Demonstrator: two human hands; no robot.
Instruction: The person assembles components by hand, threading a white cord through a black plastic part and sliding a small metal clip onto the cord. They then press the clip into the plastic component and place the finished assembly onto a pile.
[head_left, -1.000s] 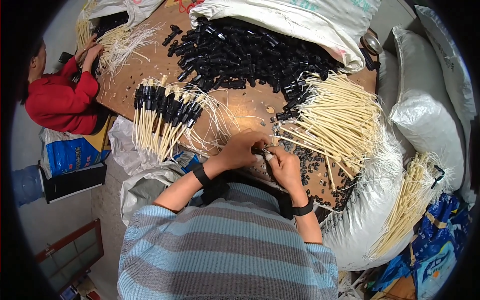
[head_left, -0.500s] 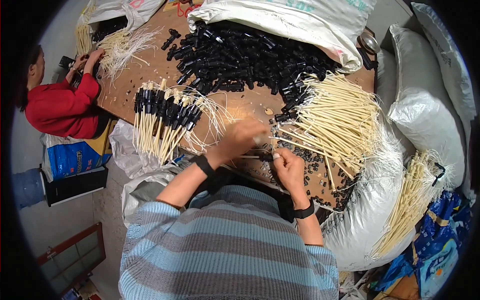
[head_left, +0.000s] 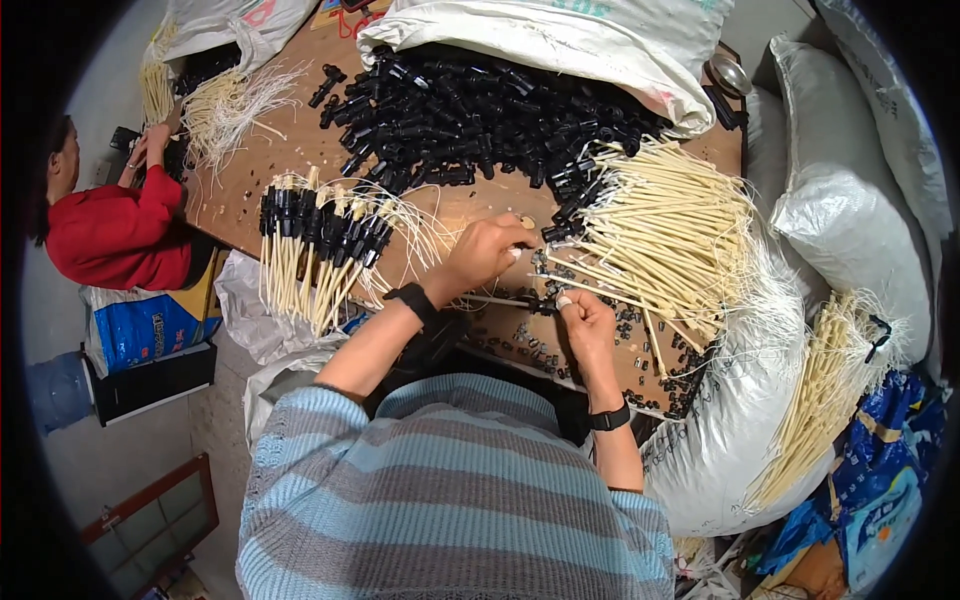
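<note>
My left hand [head_left: 485,256] is above the table at the near middle, thumb and index finger pinched together beside small black pieces [head_left: 560,268]. What sits between those fingertips is too small to make out. To its right, my right hand [head_left: 590,328] is closed, its thumb and fingertips at the end of a black plastic fitting [head_left: 540,305]. From this fitting a thin cream tube [head_left: 492,299] runs leftward under my left wrist. Both wrists carry black bands. The right fingertips partly hide the fitting's end.
Black fittings [head_left: 480,120] spill from a white sack [head_left: 560,45]. Cream tubes with white strings [head_left: 660,235] lie at right; tubes with fittings attached [head_left: 320,235] lie at left. Stuffed sacks [head_left: 835,165] stand at right. A person in red [head_left: 115,235] works at far left.
My left hand, blurred before, has shifted slightly away from me and now pinches near the small black pieces. My right hand stays closed at the fitting. The view has shifted a little.
</note>
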